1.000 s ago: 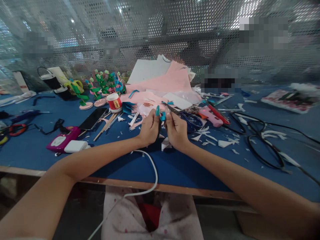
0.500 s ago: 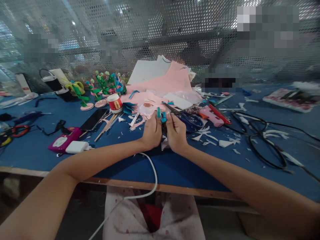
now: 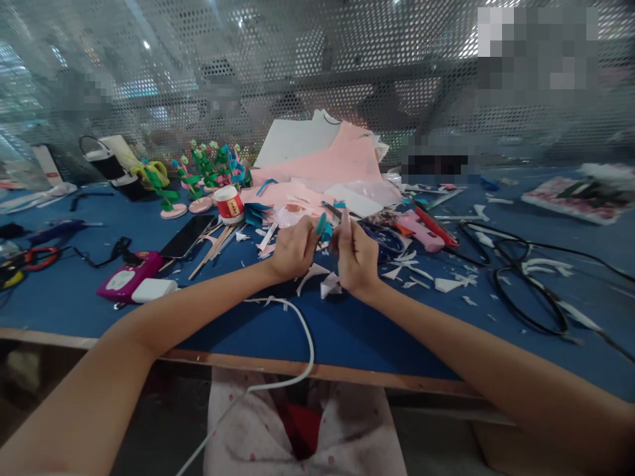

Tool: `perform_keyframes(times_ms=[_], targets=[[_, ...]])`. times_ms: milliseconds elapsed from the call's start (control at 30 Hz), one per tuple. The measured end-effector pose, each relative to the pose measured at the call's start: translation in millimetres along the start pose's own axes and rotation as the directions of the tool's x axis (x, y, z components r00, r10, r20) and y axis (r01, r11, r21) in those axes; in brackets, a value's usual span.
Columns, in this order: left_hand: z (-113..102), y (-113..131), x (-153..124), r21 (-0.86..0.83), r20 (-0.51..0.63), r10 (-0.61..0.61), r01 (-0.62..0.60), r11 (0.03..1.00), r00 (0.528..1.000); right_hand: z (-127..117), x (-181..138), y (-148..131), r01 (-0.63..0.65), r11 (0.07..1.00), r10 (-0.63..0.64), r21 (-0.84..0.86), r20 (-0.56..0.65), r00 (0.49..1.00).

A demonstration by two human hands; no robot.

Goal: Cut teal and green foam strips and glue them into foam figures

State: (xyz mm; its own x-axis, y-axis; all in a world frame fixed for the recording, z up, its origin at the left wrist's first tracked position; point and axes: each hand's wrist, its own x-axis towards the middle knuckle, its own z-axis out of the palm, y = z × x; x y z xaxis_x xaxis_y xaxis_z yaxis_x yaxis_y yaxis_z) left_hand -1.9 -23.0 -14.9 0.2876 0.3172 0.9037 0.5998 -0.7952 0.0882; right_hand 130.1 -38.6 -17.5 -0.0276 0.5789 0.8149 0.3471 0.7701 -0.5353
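Above the middle of the blue table, my left hand point(image 3: 294, 250) pinches a small curled blue strip point(image 3: 327, 232), perhaps foam or paper, between thumb and fingers. My right hand point(image 3: 358, 256) is closed just to the right, thumb pointing up and fingers bent. What lies between its fingertips, if anything, is hidden. A narrow gap separates the two hands. Dark blue-handled scissors point(image 3: 381, 238) lie partly behind my right hand. White scraps point(image 3: 331, 285) are scattered on the table below the hands.
Pink sheets point(image 3: 325, 162) are piled at the back. Left stand a red-and-white paper cup point(image 3: 229, 205), small green craft plants point(image 3: 169, 196), a phone point(image 3: 188, 237) and a purple power socket point(image 3: 129, 276). Right lie a pink glue gun point(image 3: 421, 231) and black cable point(image 3: 526, 304). A white cable point(image 3: 305, 330) crosses the front edge.
My hands have drawn apart from their touching position, the left one turning and moving left, the right one slightly right. The blue strip stays at my left fingertips. White scraps between them now show more.
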Motion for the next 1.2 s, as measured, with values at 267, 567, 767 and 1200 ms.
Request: perform_keyframes(times_ms=[267,567,767,1200], targets=[[0.3,-3.3,3.3,0.105,-0.157,0.374,-0.361,0.926,0.914,-5.8,2.1,1.2,0.336,0.94,-0.337,-0.06,-0.007,0.941],[-0.9,-13.5,4.2,0.061,-0.127,0.363,-0.359,0.932,0.923,-5.1,1.2,7.5,0.205,0.974,-0.214,0.1,0.087,0.973],[-3.1,-12.1,3.6,0.051,-0.033,0.35,-0.348,0.936,0.936,-2.5,3.2,1.8,-0.042,0.98,0.019,0.192,0.116,0.993],[-1.9,-16.3,0.1,-0.026,0.049,0.228,-0.227,0.973,0.972,-11.6,14.0,6.5,0.032,0.99,-0.053,0.136,0.155,0.987]])
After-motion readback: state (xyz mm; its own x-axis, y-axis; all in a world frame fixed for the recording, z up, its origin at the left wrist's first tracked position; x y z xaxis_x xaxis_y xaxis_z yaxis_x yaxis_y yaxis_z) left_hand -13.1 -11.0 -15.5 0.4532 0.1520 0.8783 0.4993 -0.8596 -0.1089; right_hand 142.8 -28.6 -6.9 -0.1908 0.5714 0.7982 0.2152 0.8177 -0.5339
